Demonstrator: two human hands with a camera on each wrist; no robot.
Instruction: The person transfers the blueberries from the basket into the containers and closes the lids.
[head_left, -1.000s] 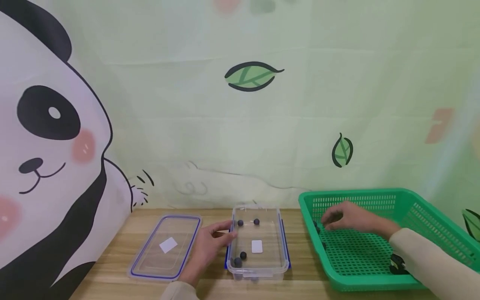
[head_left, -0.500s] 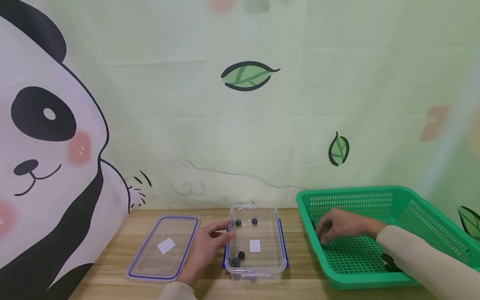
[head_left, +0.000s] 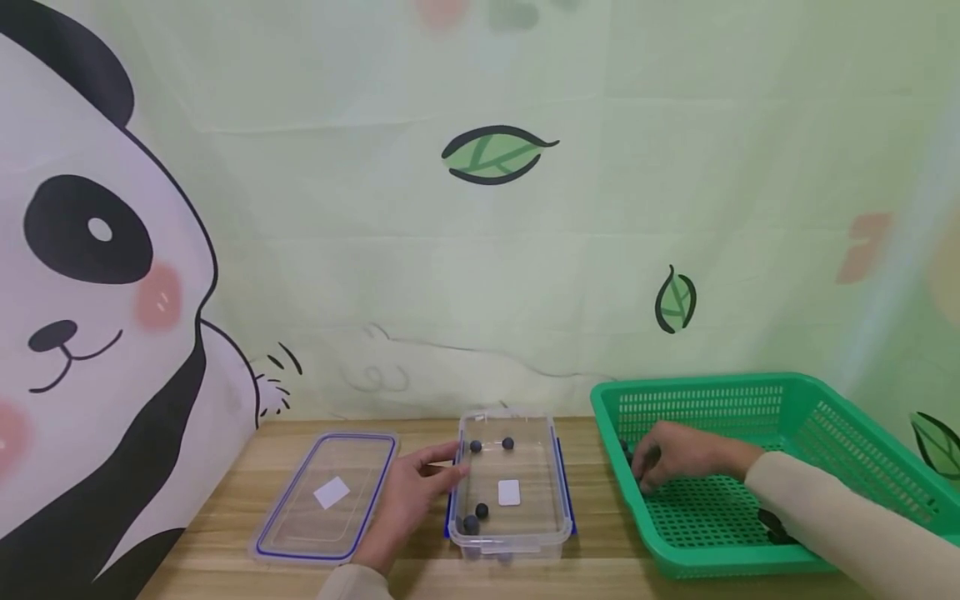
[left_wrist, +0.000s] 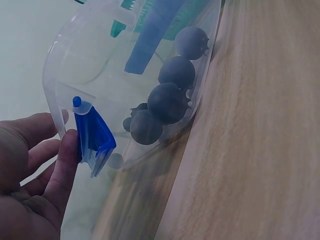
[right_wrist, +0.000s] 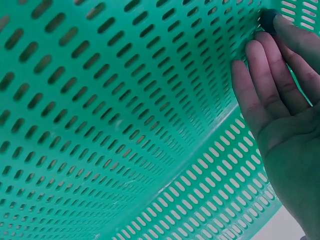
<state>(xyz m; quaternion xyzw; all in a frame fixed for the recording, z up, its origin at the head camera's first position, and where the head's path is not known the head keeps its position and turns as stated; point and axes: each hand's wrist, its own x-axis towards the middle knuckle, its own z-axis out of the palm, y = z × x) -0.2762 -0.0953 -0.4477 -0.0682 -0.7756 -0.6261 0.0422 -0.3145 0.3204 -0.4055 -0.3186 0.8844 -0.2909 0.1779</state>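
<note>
A clear plastic food container (head_left: 525,467) with blue side latches stands uncovered on the table. Several blueberries (left_wrist: 170,102) lie on its bottom. My left hand (head_left: 412,492) holds its left rim; in the left wrist view, fingertips touch the rim and the blue latch (left_wrist: 94,132). My right hand (head_left: 686,458) reaches into the green basket (head_left: 750,560) at its left wall. In the right wrist view, the thumb and forefinger pinch a blueberry (right_wrist: 270,21) in the basket's corner, the other fingers extended. A dark blueberry (head_left: 624,447) shows beside that hand in the head view.
The container's clear lid (head_left: 300,525), with a blue seal and a white label (head_left: 332,492), lies flat at the left. Another white label (head_left: 509,492) shows in the container. A cloth backdrop with a panda (head_left: 90,250) hangs behind the wooden table (head_left: 600,533).
My right hand has moved left and lower, against the basket's left wall, and its fingers have closed on a blueberry. The left hand stays at the container.
</note>
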